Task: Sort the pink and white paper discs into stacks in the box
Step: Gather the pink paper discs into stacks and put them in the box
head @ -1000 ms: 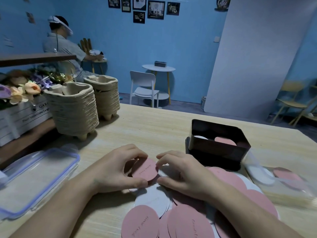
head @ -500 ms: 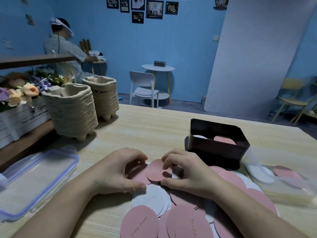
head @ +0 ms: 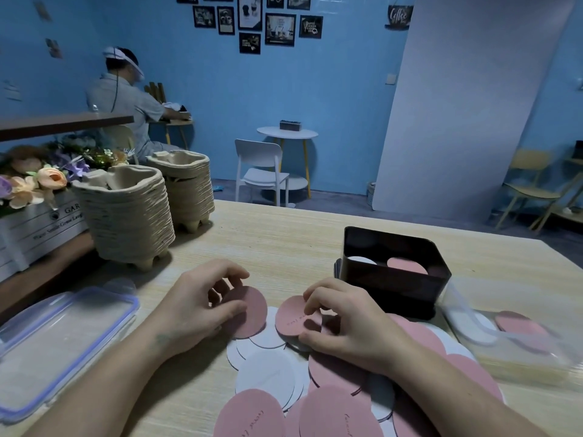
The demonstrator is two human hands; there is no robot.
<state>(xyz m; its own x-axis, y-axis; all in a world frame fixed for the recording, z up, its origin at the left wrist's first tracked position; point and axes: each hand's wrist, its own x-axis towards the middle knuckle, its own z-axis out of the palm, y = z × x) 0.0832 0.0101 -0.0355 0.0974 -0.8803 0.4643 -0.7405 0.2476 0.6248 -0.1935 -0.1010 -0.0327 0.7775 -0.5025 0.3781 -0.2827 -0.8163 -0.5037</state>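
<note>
A heap of pink and white paper discs (head: 315, 383) lies on the wooden table in front of me. My left hand (head: 195, 307) pinches one pink disc (head: 252, 310) at the heap's far left edge. My right hand (head: 344, 320) pinches another pink disc (head: 295, 316) just to the right of it. The two discs are apart. A dark box (head: 391, 279) stands behind my right hand, with a white disc (head: 361, 260) and a pink disc (head: 407, 265) lying side by side inside.
A clear plastic lid with a blue rim (head: 60, 345) lies at the left. Two stacks of pulp trays (head: 126, 212) stand at the back left beside a flower crate (head: 28, 222). A clear container (head: 504, 339) holding discs sits at the right. A person sits far behind.
My hands have drawn apart. The pink discs that overlapped between my fingers are now separate, one in each hand. The view has also shifted slightly.
</note>
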